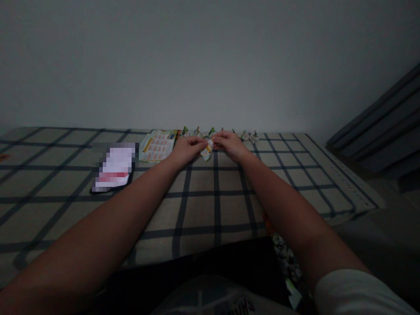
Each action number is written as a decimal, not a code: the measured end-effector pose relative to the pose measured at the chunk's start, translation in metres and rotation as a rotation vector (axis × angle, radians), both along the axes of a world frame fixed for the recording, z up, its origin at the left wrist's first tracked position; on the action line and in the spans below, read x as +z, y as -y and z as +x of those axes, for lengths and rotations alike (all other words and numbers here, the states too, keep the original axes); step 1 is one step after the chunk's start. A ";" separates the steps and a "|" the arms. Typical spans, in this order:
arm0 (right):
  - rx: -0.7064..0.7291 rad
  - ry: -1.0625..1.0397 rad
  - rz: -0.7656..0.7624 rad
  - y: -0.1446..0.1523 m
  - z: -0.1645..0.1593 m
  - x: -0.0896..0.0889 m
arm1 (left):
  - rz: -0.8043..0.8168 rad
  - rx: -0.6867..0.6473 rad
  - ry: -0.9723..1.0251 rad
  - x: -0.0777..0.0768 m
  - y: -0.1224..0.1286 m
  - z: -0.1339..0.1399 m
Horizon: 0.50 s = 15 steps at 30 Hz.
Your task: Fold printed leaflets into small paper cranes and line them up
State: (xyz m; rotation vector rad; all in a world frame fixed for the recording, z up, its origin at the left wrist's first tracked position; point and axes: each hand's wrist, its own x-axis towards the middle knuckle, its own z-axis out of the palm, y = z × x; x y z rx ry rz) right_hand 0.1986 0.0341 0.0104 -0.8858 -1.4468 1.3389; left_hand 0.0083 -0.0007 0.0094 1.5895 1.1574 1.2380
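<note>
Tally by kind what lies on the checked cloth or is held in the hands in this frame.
Folded paper piece held by left hand and right hand: 1
Printed sheet: 1
Small folded pieces in the far row: count unclear
Blurred flat thing: 1
Total: 3, plus the row

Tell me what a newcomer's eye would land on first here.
Both hands meet at the far middle of the checked cloth: the left hand and right hand pinch a small folded paper piece between them. Behind them runs a row of folded paper pieces along the wall, with a printed sheet to their left.
</note>
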 end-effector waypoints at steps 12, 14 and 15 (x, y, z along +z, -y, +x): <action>0.036 0.032 0.039 -0.003 0.002 -0.004 | 0.111 0.008 0.028 -0.014 -0.017 -0.007; 0.034 0.053 0.056 -0.003 0.002 -0.004 | 0.090 -0.016 0.038 -0.012 -0.015 -0.006; 0.027 0.066 0.062 -0.003 0.002 -0.004 | 0.078 -0.030 0.046 -0.011 -0.014 -0.005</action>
